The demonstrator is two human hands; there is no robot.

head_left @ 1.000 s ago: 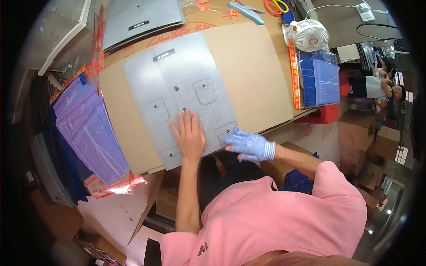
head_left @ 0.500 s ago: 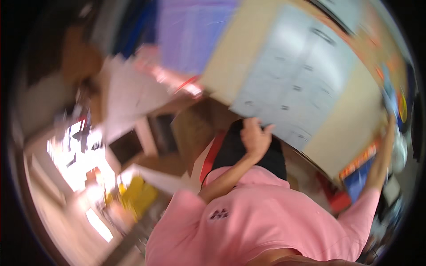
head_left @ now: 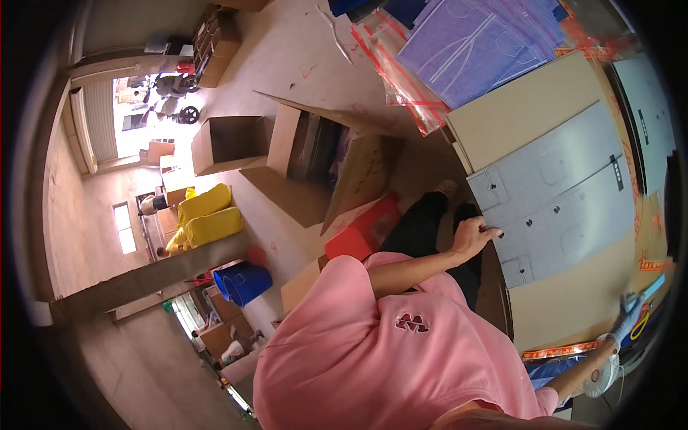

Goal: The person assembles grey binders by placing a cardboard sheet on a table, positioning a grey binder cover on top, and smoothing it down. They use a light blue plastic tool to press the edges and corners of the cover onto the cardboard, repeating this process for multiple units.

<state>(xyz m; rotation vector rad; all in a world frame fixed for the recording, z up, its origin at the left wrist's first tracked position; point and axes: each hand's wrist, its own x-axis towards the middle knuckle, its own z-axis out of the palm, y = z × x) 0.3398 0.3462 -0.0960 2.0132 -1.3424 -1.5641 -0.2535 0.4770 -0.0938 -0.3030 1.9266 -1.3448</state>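
A grey, flat, garment-like sheet [head_left: 566,215] with pocket and button details lies on a beige board [head_left: 573,308] to my right. At its near edge, my left hand [head_left: 473,240] is closed, the thumb on top and the other fingers partly hidden. My right hand [head_left: 629,315], in a pale grey-blue glove, reaches to the far right and is closed around a slim light-blue object [head_left: 654,287] whose kind is unclear. Next to that hand is a yellow loop-shaped handle [head_left: 640,322].
Bluish-purple garment-like sheets [head_left: 480,50] are stacked beyond the board, beside clear red-edged plastic bags [head_left: 401,72]. A small white fan [head_left: 602,376] stands by my right forearm. Open cartons [head_left: 229,143], a red box [head_left: 365,226] and a blue bin [head_left: 244,282] are on the floor to the left.
My view has turned and sharpened, so the board and grey sheet appear farther right and lower. My left hand stays at the sheet's edge; my right hand remains at the far right.
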